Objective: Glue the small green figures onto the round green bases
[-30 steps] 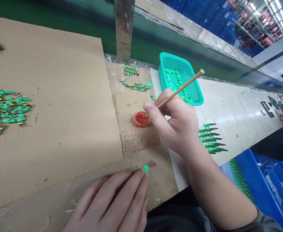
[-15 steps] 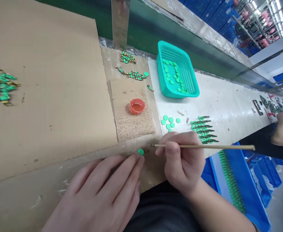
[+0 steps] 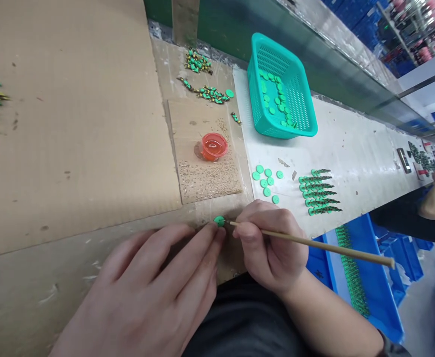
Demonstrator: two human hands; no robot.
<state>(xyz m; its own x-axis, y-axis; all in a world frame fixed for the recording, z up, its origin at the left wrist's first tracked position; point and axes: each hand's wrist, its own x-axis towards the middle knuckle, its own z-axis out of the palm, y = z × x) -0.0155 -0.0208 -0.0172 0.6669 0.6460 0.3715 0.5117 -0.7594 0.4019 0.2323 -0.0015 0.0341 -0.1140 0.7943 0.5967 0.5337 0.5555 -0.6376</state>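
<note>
Holding: left hand [image 3: 158, 292] flat on the bench [image 3: 91, 277], fingertips pinning a green disc [image 3: 219, 221] — right hand [image 3: 273, 248] closed on a thin stick [image 3: 314, 242], tip at the disc.
Handling: disc judged light, stiff, slippery — best pressed at its rim.
Room: bench edge just below; red cup [image 3: 214, 146] and loose discs [image 3: 265, 181] well apart.

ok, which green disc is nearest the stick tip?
The lone disc at the left hand's fingertips, by the right hand's stick; the other discs lie apart on the white table or in the teal basket.
</note>
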